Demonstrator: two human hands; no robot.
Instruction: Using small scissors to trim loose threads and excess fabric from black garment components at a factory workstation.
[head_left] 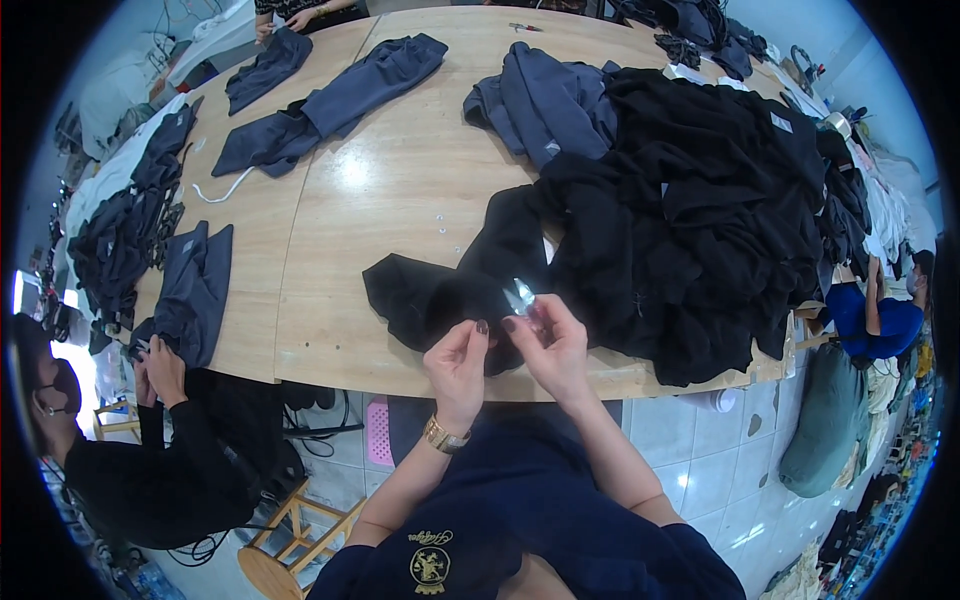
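My right hand [552,352] is closed around small thread snips [521,297], their silver blades pointing up and away from me. Beside it on the left, my left hand [455,372] makes a pinch with thumb and fingertips. What it pinches, if anything, is too small to make out. Both hands are over the near edge of a black garment [425,300], which lies crumpled on the table and runs back toward a large pile of black clothes [700,220].
The wooden table [360,215] carries folded grey garments [545,100] at the back and grey trousers [340,100] at the far left. A co-worker [150,470] sits at the left handling grey cloth. Other people are at the back and right. A wooden stool [290,545] stands lower left.
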